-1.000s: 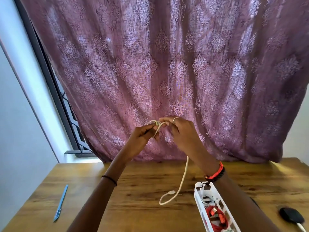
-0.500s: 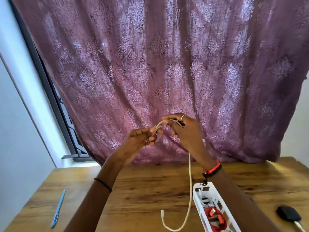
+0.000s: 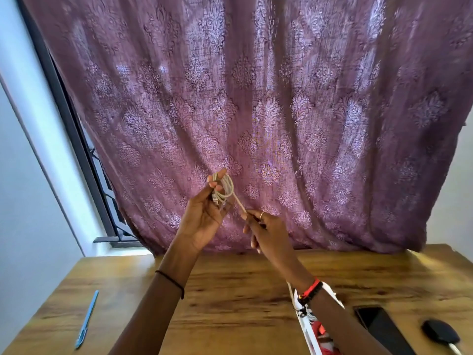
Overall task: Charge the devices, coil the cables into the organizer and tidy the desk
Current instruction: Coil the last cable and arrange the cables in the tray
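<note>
- White organizer [image 3: 310, 336] lies on the wooden surface [image 3: 230, 303], under the right forearm.
- Above it, the left hand [image 3: 202, 219] pinches a coiled white cable [image 3: 227, 187]; the right hand [image 3: 268, 234] has a closed grip on its tail.
- Likely mid-coiling; next, wrap the tail and lower the coil into the organizer.
- Purple curtain [image 3: 281, 111] behind.

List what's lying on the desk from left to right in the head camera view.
blue pen → white organizer → black phone → black charger
</note>
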